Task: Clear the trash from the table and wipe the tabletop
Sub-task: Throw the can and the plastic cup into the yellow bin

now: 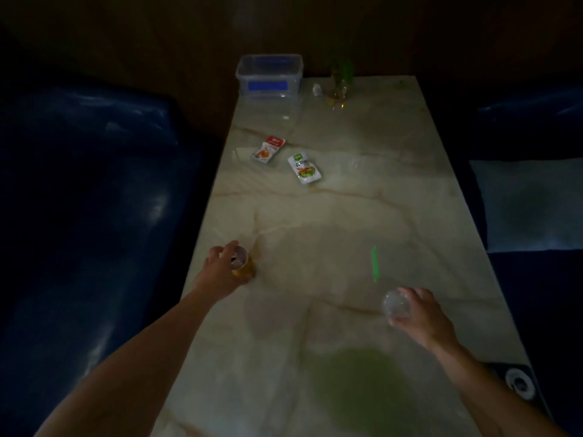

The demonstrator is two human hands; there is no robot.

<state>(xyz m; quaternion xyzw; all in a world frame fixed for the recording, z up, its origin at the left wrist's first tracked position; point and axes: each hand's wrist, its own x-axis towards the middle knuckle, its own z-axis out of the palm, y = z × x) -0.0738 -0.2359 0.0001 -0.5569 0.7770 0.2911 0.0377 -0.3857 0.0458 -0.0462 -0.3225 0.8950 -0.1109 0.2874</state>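
1. The trash is spread along the marble table [347,216]. A yellow can [244,268] stands at the near left edge, a clear plastic cup [396,305] is at the near right, a green straw [374,264] lies between them, and two sauce packets, one red-topped [267,149] and one green-topped [304,168], lie farther up on the left.
2. The left hand [220,269] is curled around the can from its outer side, fingers over the rim; it looks closed on it.
3. The right hand [422,313] wraps the cup, which lies tilted in the grip, mouth pointing left.
4. At the far end stand a lidded plastic box [269,75] and a small vase with a plant [339,89], well apart from the trash.
5. Risks, as I judge them: the can sits right at the table edge and may hold liquid, so a tilted lift could spill. The thin cup could crumple under a squeeze. With both hands full, the straw and packets need another pass.
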